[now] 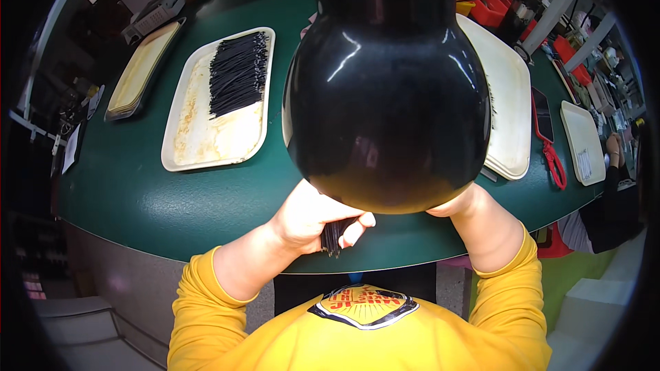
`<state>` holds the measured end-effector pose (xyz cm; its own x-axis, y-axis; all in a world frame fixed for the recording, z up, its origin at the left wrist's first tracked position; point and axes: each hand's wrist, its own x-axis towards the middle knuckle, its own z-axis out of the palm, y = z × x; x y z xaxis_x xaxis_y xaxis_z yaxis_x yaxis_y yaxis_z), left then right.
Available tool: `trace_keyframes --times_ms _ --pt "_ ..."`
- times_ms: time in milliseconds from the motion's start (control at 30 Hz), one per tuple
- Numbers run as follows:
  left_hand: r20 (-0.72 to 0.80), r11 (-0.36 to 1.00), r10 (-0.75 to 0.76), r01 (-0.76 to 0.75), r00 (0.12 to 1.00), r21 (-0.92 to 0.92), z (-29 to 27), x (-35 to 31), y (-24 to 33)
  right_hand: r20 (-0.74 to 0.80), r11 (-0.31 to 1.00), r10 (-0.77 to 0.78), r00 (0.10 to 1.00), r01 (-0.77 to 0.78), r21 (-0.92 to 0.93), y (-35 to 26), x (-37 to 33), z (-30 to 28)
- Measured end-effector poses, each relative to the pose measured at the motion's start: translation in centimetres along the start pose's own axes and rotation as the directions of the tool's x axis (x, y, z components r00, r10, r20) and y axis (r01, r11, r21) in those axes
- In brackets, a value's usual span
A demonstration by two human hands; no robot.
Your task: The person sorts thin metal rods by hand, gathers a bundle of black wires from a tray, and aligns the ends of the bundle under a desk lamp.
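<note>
The bundle (331, 238) of thin black strands is in the left hand (308, 216), low over the near edge of the green table (199, 209). This hand grasps it: the fingers are bent around the strands, and the loose ends come out below them, pointing toward the person's body. So the long axis of the bundle, as far as it is visible, goes from the body forward, with only a small lean. Its far part is covered by the hand and perhaps by the black lamp (388, 117), which hangs in front of the view.

The right hand (452, 206) lies to the right of the bundle and seems to be apart from it, but the lamp covers its fingers. I cannot tell if they hold something or are free, nor if they reach the covered end. The left hand is clearly the nearer one.

The relation which matters most, in my judgement, is this forward line of the bundle against the strands in the tray (189, 141). The tray is ahead and to the left, nearer to the left hand also, and the pile (237, 75) in it lies roughly crosswise, left to right.
</note>
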<state>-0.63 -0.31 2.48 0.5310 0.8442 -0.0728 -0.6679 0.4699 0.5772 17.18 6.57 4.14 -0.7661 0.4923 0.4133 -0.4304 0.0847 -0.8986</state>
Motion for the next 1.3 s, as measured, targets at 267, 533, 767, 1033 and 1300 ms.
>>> trace_keyframes --times_ms 267,533,767,1033,1300 --pt "-0.053 0.975 0.151 -0.14 0.987 0.173 -0.2 -0.1 -0.3 -0.239 0.99 -0.104 0.965 0.079 -0.115 0.9 0.4 0.5" --pt "-0.03 0.958 0.217 -0.207 0.976 0.201 -0.5 -0.4 -0.4 -0.391 0.976 -0.139 0.91 0.193 0.104 1.3 0.4 0.1" --pt "-0.03 0.977 0.176 -0.171 0.984 0.13 -0.6 -0.2 -0.2 -0.024 0.728 -0.432 0.902 0.333 -0.599 0.8 1.0 -1.0" --pt "0.028 0.964 0.227 -0.229 0.974 0.136 -1.0 -0.3 -0.8 -0.156 0.793 -0.423 0.893 0.281 -0.541 1.0 0.6 -0.5" --pt "0.048 0.994 0.111 -0.11 0.993 -0.02 -1.1 -0.4 -0.7 0.193 0.304 -0.584 0.789 0.433 -0.848 0.3 1.1 -0.9"
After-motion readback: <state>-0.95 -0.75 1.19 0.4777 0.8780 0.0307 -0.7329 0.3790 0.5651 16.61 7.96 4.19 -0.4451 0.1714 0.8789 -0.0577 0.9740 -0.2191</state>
